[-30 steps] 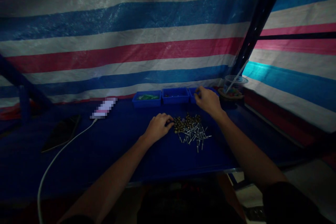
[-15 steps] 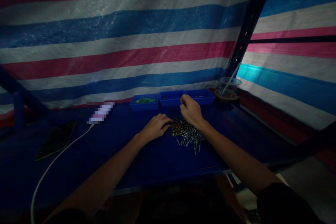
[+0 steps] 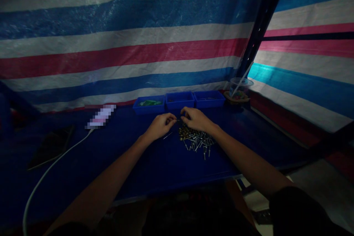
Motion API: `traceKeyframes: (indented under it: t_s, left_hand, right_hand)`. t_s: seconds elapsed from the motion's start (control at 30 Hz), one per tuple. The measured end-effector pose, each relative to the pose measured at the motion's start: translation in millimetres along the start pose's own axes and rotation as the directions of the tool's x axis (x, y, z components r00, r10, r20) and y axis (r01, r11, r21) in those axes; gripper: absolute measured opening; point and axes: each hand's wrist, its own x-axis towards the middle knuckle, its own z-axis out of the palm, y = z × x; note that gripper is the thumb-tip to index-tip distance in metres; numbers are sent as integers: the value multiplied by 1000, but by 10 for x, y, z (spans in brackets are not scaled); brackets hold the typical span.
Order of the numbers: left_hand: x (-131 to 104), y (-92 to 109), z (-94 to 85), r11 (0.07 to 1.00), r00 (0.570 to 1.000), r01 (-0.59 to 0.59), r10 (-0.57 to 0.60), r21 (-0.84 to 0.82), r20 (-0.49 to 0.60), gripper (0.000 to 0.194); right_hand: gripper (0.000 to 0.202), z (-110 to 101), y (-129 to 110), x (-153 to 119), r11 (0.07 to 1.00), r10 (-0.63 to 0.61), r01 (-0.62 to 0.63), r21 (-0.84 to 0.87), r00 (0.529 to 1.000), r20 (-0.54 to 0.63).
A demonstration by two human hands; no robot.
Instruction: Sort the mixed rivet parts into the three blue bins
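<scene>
Head view: left hand (image 3: 158,127) pinches thin piece (image 3: 178,120); right hand (image 3: 197,119) opposite, half-curled, hold unclear.

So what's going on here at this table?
A person is handling small metal parts heaped on a blue table. The left hand seems to pinch a thin piece close to the right hand, whose grip is unclear. A loose pin lies near the left hand, and three blue trays stand behind.
</scene>
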Motion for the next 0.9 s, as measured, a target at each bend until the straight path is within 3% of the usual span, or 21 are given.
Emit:
traceKeyframes:
  t_s: [0.1,0.17,0.3,0.47,0.53,0.6,0.67,0.7,0.8,0.83,0.87,0.9]
  left_hand:
    - [-60,51,-73,981,982,106,-129,-164,-136,23]
    - [-95,63,-111,968,973,122,-161,-218,-167,25]
    - [-122,85,-140,968,976,102,-142,-228,-164,28]
    - [-124,133,-158,987,991,59,-76,-152,-112,32]
    - [-130,133,-163,987,990,57,-75,-148,-121,37]
    - [-136,121,-153,984,987,59,-82,-166,-138,42]
    - [-140,108,-121,986,990,47,-68,-159,-126,41]
    - [-140,105,-96,992,994,28,-41,-125,-105,38]
    - [-134,126,-5,995,998,-64,65,72,-13,25]
    - [-129,140,24,987,996,-90,88,135,19,23]
    - [-124,155,50,977,994,-107,100,183,47,22]
    - [-119,168,70,971,992,-113,101,211,69,21]
  right_hand:
    - [21,9,-136,-33,987,-147,146,-74,989,-4]
    - [20,12,-230,-56,962,-210,202,-184,977,-25]
    - [18,7,-341,-88,906,-243,206,-371,968,-55]
    - [19,-30,-331,-106,875,-293,253,-412,955,-36]
    - [21,-58,-315,-101,861,-363,320,-395,931,-35]
    - [26,-114,-305,-94,845,-444,365,-390,887,-131]
    - [25,-214,-305,-98,832,-529,391,-394,772,-351]
    - [21,-282,-312,-108,820,-569,412,-398,669,-479]
    - [14,-522,-353,-154,741,-609,515,-431,244,-755]
    - [17,-596,-368,-163,721,-590,530,-446,132,-797]
    - [18,-657,-380,-163,722,-564,520,-456,60,-824]
    - [20,-700,-384,-151,751,-537,483,-451,50,-842]
